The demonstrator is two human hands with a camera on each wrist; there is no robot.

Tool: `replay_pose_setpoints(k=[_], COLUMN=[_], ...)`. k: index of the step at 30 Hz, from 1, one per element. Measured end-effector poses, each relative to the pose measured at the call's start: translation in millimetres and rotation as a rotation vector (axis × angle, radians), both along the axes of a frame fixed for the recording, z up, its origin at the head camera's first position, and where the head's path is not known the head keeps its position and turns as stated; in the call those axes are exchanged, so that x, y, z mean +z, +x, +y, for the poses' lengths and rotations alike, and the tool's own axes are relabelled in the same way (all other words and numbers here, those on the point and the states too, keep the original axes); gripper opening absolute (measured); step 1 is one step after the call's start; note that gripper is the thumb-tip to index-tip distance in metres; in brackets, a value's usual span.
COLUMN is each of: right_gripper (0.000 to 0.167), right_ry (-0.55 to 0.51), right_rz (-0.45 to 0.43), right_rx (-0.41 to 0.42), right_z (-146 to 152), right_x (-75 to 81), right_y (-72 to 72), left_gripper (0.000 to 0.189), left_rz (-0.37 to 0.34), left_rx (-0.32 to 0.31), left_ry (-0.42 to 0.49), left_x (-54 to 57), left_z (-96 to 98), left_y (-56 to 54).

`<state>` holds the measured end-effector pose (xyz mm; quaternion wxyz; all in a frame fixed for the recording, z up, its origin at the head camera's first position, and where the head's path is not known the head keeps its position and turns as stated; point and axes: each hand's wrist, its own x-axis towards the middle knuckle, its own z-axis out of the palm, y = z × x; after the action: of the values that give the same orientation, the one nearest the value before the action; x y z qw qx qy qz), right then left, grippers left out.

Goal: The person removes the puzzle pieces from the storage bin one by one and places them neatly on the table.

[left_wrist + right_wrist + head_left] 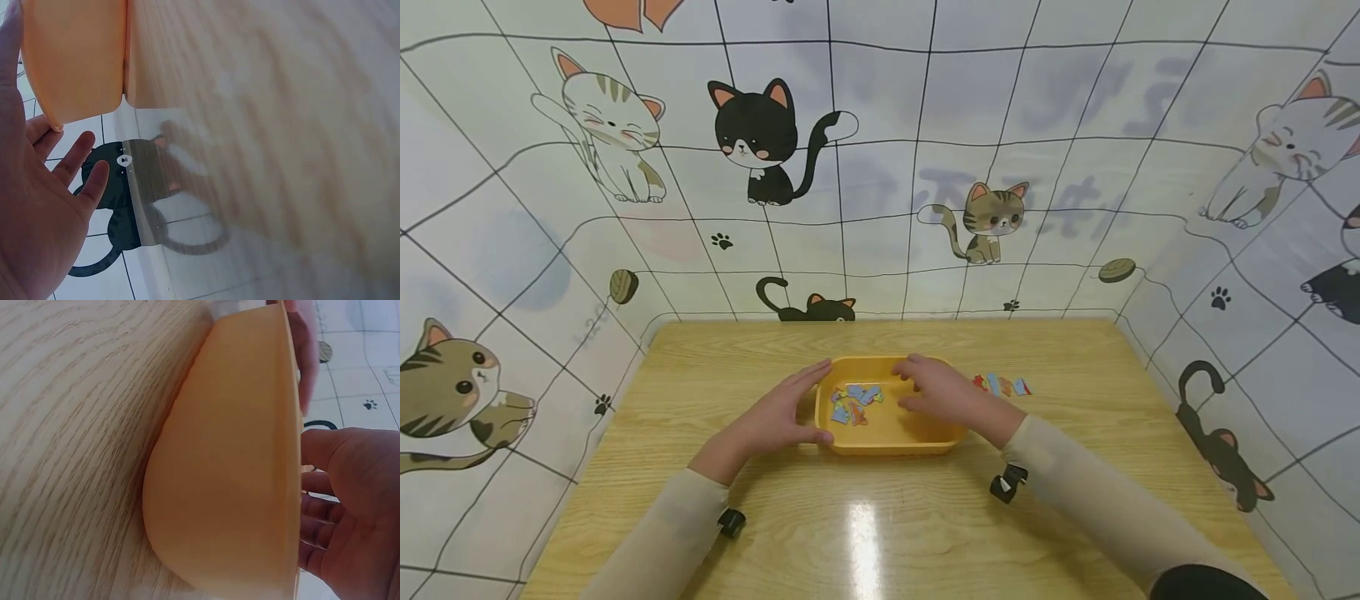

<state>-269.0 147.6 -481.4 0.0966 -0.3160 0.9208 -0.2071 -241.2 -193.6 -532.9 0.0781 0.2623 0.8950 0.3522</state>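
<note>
A yellow tray stands on the table, with small flat colourful pieces lying in its left half. My left hand spans the tray's left end, thumb at the front corner and straight fingers toward the back one. In the left wrist view, the other fingers of that hand spread loosely beside the tray wall. Over the right half of the tray hovers my right hand, fingers loosely bent. The right wrist view shows this hand beyond the rim, its fingertips partly hidden by the tray wall.
Right of the tray, a short row of red, blue and orange pieces lies on the wooden table, partly behind my right hand. Cat-printed sheeting rises along the table's back and sides. Each sleeve carries a small black camera.
</note>
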Motion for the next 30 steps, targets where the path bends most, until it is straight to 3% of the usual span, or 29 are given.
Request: replay_pose_setpoints(k=[17,30], right_gripper=[0.044,0.020], right_ry=[0.165,0.159], right_rz=[0.028,0.054], right_rx=[0.053,0.072], right_z=[-33,-41], right_x=[-17.3,-25.2], right_y=[-14.3,-22.2], left_gripper=[0.121,0.122], left_rz=[-0.015,-0.001], left_rx=[-0.005,-0.001], left_ry=[0.007,0.001], left_x=[0.7,0.1], left_z=[-0.5,-0.6], left_y=[0.2,-0.2])
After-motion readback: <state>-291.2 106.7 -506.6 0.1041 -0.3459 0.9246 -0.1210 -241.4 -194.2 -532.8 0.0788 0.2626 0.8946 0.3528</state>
